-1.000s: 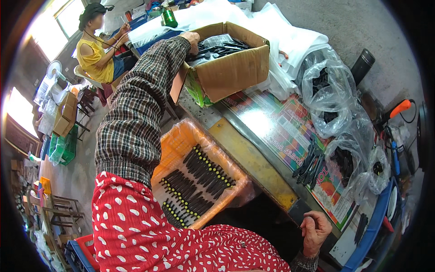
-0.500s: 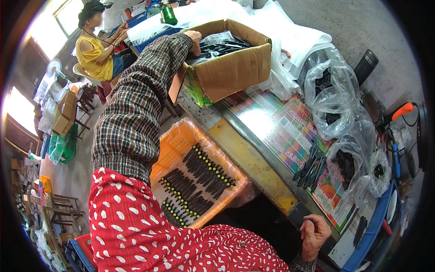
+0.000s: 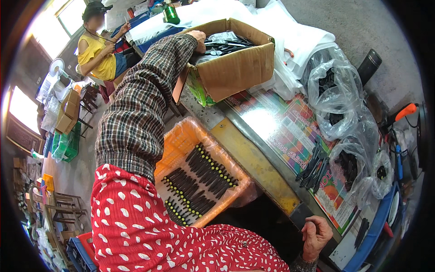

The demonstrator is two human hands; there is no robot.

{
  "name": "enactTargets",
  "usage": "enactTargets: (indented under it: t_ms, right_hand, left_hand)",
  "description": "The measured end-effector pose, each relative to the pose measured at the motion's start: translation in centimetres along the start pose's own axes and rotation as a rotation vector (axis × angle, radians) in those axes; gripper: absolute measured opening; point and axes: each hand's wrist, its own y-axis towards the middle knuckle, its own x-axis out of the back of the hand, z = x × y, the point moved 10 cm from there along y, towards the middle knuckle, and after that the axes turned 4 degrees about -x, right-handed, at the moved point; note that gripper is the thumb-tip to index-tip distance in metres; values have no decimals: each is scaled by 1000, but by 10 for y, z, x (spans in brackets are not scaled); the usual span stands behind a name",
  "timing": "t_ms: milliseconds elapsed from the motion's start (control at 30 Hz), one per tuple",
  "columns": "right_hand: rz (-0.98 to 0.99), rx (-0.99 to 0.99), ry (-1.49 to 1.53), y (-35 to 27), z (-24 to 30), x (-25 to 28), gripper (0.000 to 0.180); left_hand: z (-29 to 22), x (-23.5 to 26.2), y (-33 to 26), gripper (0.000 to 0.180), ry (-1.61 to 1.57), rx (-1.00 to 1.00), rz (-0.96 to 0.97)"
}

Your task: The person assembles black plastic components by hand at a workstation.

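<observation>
Across the table (image 3: pixel 251 158), left hand (image 3: pixel 198 40) stays busy at the box (image 3: pixel 236 72), grip hidden from me; right hand (image 3: pixel 317 235), well apart, curls closed.

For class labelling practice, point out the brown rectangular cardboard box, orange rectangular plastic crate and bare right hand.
Brown rectangular cardboard box (image 3: pixel 238 71), head view: outer wall.
Orange rectangular plastic crate (image 3: pixel 178 144), head view: inner wall.
Bare right hand (image 3: pixel 316 236), head view: its middle.

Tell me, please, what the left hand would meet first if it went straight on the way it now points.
Most likely the black pieces in the cardboard box, though depth is unclear and the left hand may be touching some now.
</observation>
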Motion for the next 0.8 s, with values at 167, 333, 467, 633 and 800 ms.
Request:
enactTargets:
  t_ms: [167,333,467,633,800]
  right_hand:
    - [-14,7,3,0,-4,2,15]
    - [3,10,28,0,-2,2,15]
    - [1,-6,17,0,-1,1,15]
    - [4,-25,50,1,-2,4,12]
    - [14,-8,84,-1,-1,4,11]
  left_hand:
    - [8,-11,14,35,-140,-4,-78]
    - [5,-10,9,29,-34,-36,-59]
    - [7,6,-2,29,-78,-58,-181]
    - [18,28,-20,33,-157,120,-283]
    - [33,43,-33,35,-280,180,-486]
